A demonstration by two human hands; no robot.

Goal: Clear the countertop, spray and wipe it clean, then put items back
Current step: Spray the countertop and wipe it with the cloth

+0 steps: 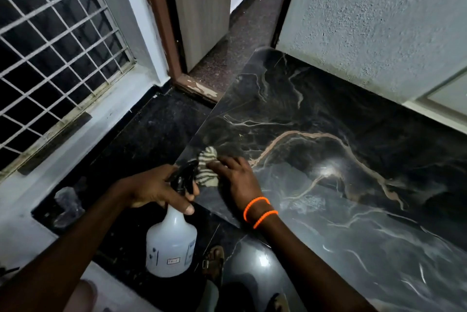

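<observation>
Spray bottle (171, 243) label print too small to read, trigger hidden under left hand (156, 189), cloth (207, 170) partly covered by right hand (236, 177) beside bottle.

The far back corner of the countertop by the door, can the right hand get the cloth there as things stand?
Probably yes: the right hand presses the cloth near the countertop's front edge, and nothing lies on the stone between.
</observation>
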